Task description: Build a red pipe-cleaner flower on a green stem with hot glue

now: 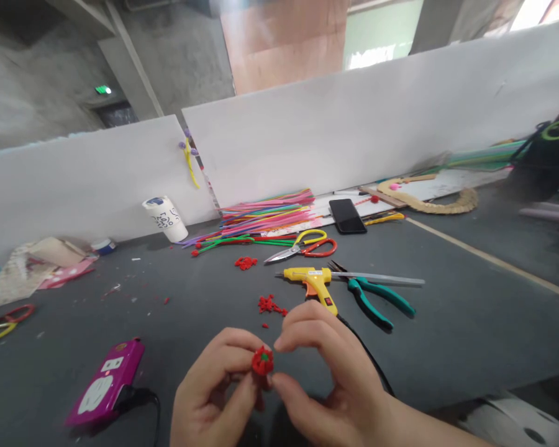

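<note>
A small red flower-like piece with a green centre is pinched between the thumb and fingers of my left hand. My right hand curves in from the other side, its thumb and forefinger apart around the red piece. The right thumb tip is at its edge; whether it touches, I cannot tell. Just beyond my hands lie a pile of small red bits and a second red pile. A yellow glue gun with a clear glue stick lies behind my right hand.
Teal-handled pliers lie right of the glue gun, scissors behind it. Further back are colourful pipe cleaners, a phone and a white cup-like container. A purple power strip with a black cord is front left.
</note>
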Available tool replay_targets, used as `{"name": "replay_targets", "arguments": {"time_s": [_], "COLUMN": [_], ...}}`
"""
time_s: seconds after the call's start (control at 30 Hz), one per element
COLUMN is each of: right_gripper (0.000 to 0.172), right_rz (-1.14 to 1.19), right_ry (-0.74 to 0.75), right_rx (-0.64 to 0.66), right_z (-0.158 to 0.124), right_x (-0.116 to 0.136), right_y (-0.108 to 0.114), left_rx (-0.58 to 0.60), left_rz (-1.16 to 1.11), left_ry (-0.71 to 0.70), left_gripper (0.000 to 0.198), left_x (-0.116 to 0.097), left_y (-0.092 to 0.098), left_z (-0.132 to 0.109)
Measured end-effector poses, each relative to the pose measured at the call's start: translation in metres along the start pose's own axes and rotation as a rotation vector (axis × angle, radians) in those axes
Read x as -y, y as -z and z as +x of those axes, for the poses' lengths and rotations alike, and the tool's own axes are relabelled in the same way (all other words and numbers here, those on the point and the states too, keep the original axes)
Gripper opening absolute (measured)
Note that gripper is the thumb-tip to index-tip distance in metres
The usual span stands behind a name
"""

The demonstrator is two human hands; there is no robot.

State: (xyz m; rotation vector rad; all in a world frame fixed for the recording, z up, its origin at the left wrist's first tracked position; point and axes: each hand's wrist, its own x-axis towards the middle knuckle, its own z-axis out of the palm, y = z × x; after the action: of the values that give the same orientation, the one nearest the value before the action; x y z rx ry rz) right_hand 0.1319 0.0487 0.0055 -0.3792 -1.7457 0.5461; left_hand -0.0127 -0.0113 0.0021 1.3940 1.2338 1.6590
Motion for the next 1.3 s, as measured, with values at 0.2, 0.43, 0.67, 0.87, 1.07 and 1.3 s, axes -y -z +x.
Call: {"name": "replay_targets", "arguments": {"time_s": [0.2, 0.43, 0.67, 0.87, 1.07, 1.3], "right_gripper": [0.014, 0.016, 0.014, 0.012, 0.012, 0.013], "right_rz": [-0.04, -0.201, -0.226, -0.229, -0.21, -0.155], "right_ry": [-0.003, 0.272, 0.24, 0.224, 0.209, 0.16], "right_rx": [0.005, 0.137, 0.112, 0.092, 0.101, 0.105], "right_z": [0.004, -0.003, -0.003, -0.002, -0.002, -0.003], "right_x": [-0.004, -0.011, -0.013, -0.012, -0.012, -0.011], "right_y": [0.002, 0.005, 0.004, 0.002, 0.002, 0.003], "left_rx": [0.012, 0.083, 0.118, 0.122, 0.095, 0.078], "left_rz": [-0.463, -0.564, -0.554, -0.517, -0.395, -0.361], "left_ry": [0.624, 0.72, 0.719, 0.698, 0.734, 0.703], "left_gripper": [0.022, 0.026, 0.022, 0.024, 0.022, 0.02], "left_x": [-0.002, 0.002, 0.003, 0.005, 0.001, -0.002], "left_y": [-0.006, 0.0, 0.0, -0.001, 0.0, -0.001], "left_z": [0.004, 0.004, 0.003, 0.001, -0.001, 0.0]}}
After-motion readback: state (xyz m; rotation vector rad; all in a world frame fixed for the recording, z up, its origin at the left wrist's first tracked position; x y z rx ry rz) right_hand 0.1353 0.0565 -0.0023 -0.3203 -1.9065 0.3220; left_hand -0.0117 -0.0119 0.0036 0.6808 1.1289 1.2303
